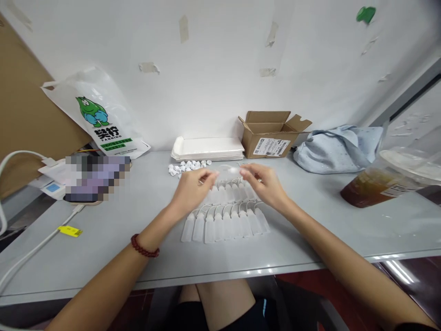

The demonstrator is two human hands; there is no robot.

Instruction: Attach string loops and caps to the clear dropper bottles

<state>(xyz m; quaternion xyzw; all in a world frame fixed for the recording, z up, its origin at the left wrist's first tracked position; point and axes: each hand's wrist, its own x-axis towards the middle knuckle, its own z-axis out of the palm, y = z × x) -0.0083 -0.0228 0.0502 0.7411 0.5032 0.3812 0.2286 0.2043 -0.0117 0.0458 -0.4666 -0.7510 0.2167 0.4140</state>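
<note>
Above the rows of bottles, my left hand (195, 186) is closed in a pinch at the left end of a small translucent squeeze bottle (225, 171). My right hand (263, 181) pinches its right end, near a whitish neck; a thin spout tip pokes up by the fingertips. The bottle is held sideways and looks blurred. Below, a front row of several similar bottles (227, 227) with thin bent spouts lies on the table. Behind it a second row of bottles (227, 193) is partly covered by my hands. A pile of small white caps (189, 166) lies beyond my left hand.
A stack of white trays (210, 147) and an open cardboard box (268, 138) stand against the wall. To the right are a blue cloth bag (337, 149) and a tilted-looking drink cup (375, 184). At left are a plastic bag (99, 115), a phone (96, 179) and a white cable (44, 241).
</note>
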